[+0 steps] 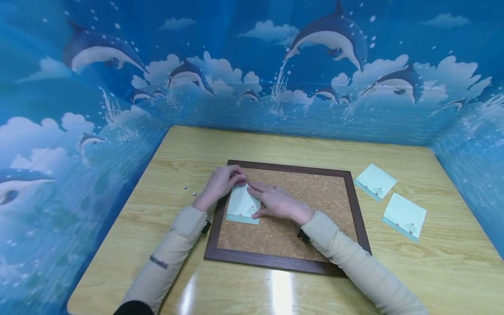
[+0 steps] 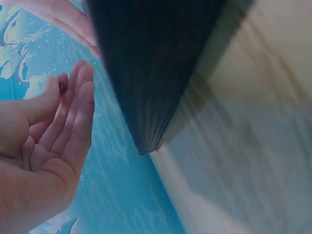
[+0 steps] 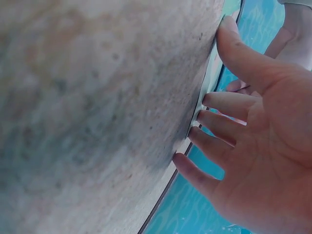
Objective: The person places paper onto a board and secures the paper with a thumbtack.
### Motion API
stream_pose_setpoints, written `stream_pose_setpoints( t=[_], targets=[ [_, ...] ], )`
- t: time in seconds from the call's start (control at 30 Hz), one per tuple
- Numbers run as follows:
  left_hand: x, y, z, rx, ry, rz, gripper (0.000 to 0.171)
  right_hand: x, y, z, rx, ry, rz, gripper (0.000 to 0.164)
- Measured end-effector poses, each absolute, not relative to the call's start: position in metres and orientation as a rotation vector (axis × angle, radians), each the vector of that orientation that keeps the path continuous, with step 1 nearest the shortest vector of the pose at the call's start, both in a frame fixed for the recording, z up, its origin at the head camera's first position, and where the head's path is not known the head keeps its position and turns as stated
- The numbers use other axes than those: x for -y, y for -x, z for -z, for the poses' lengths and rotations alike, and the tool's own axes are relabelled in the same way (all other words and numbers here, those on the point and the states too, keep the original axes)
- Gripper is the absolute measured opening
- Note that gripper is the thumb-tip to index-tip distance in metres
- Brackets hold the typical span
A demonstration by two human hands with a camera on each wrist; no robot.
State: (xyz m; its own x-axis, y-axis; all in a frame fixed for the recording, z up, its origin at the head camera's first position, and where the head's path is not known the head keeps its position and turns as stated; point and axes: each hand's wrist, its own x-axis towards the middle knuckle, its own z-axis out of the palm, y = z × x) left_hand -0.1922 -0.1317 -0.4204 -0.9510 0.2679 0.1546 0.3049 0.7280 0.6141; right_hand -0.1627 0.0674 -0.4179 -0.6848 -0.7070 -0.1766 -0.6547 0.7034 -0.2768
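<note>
A pale green sheet of note paper (image 1: 239,202) lies on the left part of a cork board (image 1: 271,238) with a dark brown frame. At the sheet's top edge, my left hand (image 1: 222,183) pinches a small dark thumbtack (image 2: 63,88) between thumb and fingertips. My right hand (image 1: 280,202) rests on the sheet's right side. Its fingers (image 3: 219,136) are straight and spread, with the fingertips pressing at the paper's edge. In the left wrist view, the frame's dark corner (image 2: 151,97) stands beside the left hand.
Two small silvery thumbtacks, one nearer the board (image 1: 194,194) and one farther left (image 1: 184,187), lie on the wooden table (image 1: 157,210). Right of the board lie two more pale green sheets, an upper one (image 1: 376,179) and a lower one (image 1: 407,214). Blue dolphin-printed curtains (image 1: 236,105) surround the table.
</note>
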Motion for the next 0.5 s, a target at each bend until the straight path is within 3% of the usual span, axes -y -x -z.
stream_pose_setpoints(
  t=[0.5],
  targets=[
    [0.1306,0.1937,0.4205,2.911,0.451,1.065,0.012,-0.0677,0.1626,0.4169,-2.628,1.073,0.277,0.085]
  ],
)
